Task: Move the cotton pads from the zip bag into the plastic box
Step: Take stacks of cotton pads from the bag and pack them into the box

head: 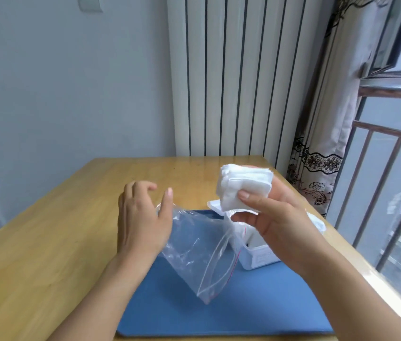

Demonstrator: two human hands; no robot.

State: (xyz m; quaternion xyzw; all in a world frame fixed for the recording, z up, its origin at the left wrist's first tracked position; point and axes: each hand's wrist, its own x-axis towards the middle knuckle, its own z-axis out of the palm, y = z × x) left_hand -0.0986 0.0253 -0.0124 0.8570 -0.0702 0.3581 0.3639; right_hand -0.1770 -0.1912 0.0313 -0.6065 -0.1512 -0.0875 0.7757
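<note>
Blue mat [231, 313] lies nearest on the wooden table [46, 242], and over it the clear zip bag [194, 252] hangs mouth-down beside the left hand [140, 215] — fingers loose and spread. Farther right, the right hand [275, 215] pinches a stack of cotton pads [241, 185] above the white plastic box [258, 257] — thumb on top.

You see soft, matt cotton pads [241, 187], a thin glossy clear plastic bag [194, 244] with creases, and a smooth white plastic box [261, 257]. The mat [243, 303] looks matt blue; the surface [46, 242] is smooth, lightly shiny wood.
</note>
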